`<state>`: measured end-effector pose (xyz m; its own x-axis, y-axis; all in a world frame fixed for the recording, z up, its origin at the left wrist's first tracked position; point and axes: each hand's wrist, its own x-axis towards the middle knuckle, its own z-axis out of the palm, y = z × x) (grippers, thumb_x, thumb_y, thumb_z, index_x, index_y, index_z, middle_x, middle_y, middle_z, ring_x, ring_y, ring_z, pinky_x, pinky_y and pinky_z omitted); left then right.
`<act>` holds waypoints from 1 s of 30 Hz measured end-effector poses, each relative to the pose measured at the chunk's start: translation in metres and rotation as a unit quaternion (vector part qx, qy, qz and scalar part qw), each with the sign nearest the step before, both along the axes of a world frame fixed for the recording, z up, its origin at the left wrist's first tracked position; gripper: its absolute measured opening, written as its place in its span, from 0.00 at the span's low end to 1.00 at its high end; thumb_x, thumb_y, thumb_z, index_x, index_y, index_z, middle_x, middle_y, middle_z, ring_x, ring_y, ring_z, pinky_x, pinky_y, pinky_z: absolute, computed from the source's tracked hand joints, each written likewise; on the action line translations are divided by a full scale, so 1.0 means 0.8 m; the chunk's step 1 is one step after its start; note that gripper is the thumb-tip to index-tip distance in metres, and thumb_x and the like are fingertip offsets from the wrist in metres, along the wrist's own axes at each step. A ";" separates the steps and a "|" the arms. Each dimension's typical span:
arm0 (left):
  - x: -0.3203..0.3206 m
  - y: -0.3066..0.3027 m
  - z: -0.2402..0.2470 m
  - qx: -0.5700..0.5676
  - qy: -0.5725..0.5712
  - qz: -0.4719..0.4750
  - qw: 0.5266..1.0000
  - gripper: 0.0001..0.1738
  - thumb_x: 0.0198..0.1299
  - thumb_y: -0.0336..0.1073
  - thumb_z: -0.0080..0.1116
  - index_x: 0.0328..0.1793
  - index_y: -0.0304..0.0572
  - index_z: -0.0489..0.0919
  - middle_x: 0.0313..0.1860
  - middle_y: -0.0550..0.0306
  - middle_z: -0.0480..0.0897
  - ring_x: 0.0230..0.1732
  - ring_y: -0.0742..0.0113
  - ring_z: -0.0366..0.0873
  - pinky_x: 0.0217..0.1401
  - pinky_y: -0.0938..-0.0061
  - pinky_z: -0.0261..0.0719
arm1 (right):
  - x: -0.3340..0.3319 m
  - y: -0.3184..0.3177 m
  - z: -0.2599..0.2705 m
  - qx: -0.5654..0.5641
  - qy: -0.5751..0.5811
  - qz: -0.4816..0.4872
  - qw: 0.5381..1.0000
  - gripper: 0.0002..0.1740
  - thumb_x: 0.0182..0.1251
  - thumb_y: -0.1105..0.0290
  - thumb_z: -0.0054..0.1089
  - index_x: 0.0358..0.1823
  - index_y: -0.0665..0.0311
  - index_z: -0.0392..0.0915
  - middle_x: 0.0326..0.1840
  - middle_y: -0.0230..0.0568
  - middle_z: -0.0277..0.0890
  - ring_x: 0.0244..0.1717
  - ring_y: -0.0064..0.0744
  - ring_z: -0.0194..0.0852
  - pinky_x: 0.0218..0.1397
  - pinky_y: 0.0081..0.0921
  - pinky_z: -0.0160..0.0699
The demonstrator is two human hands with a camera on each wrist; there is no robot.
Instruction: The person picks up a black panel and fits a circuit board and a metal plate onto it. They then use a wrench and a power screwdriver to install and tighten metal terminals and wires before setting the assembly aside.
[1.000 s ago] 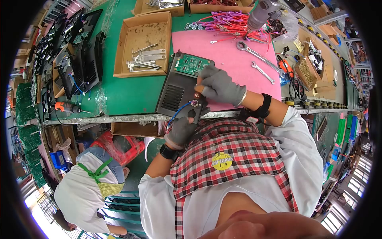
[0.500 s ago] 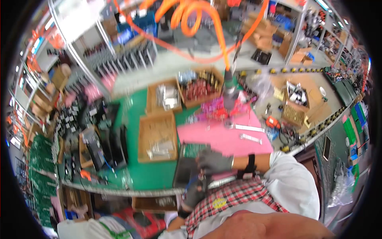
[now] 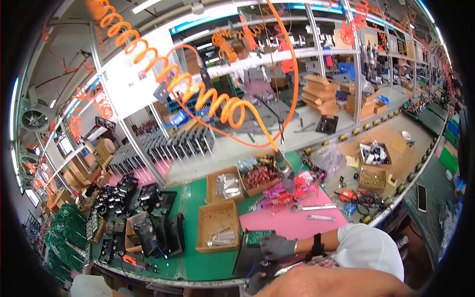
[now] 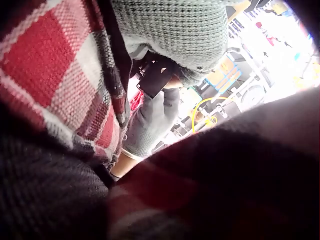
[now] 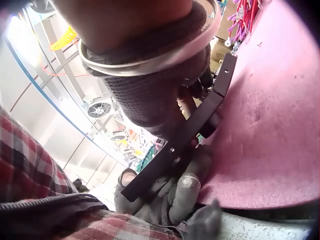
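Observation:
A black vented panel (image 3: 246, 260) with a green circuit board (image 3: 258, 237) at its far end lies at the table's near edge. My gloved right hand (image 3: 278, 247) is over the panel's right side, fingers curled down at its face; what lies between the fingertips is hidden, so I cannot tell whether they pinch a part. From below, my gloved left hand (image 5: 175, 197) grips the panel's near end, thumb at one side and fingers under it. In the right wrist view the panel stands edge-on, tilted above the pink mat (image 5: 265, 115).
Cardboard boxes of metal brackets (image 3: 221, 237) and red parts (image 3: 258, 177) stand behind. A hanging screwdriver (image 3: 286, 175) is over red and purple wires (image 3: 277, 195). Wrenches (image 3: 320, 218) lie on the mat; black housings (image 3: 153, 232) and an orange tool (image 3: 132, 262) are left.
The head view has tilted up, putting the table lower and showing more of the workshop. Both hands stay at the panel, my right hand still over its right side.

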<state>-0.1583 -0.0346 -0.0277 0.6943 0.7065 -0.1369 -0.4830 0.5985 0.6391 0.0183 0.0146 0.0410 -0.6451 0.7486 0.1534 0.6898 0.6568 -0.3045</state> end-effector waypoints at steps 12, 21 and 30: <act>-0.007 -0.020 0.070 0.209 0.180 0.076 0.958 0.20 0.51 0.28 0.57 0.52 0.40 0.73 0.43 0.51 0.77 0.45 0.58 0.74 0.47 0.67 0.72 | -0.007 -0.009 0.004 0.017 0.050 -0.041 0.998 0.13 0.47 0.58 0.60 0.28 0.59 0.76 0.41 0.40 0.68 0.52 0.43 0.62 0.52 0.39 0.67; -0.028 -0.026 0.009 0.410 0.344 0.007 0.845 0.23 0.57 0.30 0.48 0.61 0.33 0.69 0.57 0.49 0.74 0.57 0.62 0.73 0.58 0.72 0.70 | -0.005 -0.007 0.003 0.025 0.059 -0.050 0.997 0.09 0.45 0.63 0.60 0.27 0.58 0.75 0.41 0.34 0.68 0.56 0.38 0.62 0.50 0.38 0.70; -0.035 -0.027 0.018 0.194 0.310 -0.025 0.930 0.29 0.53 0.43 0.52 0.58 0.30 0.71 0.57 0.46 0.74 0.62 0.59 0.68 0.65 0.69 0.61 | -0.010 -0.012 0.008 0.036 0.062 -0.063 0.995 0.13 0.43 0.62 0.62 0.29 0.59 0.74 0.41 0.35 0.68 0.54 0.39 0.64 0.50 0.37 0.70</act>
<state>-0.1863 -0.0566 -0.0132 0.6004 0.7548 -0.2643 0.0732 0.2772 0.9580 0.0103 0.0046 0.0475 -0.5194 0.8067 0.2819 0.7286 0.5905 -0.3472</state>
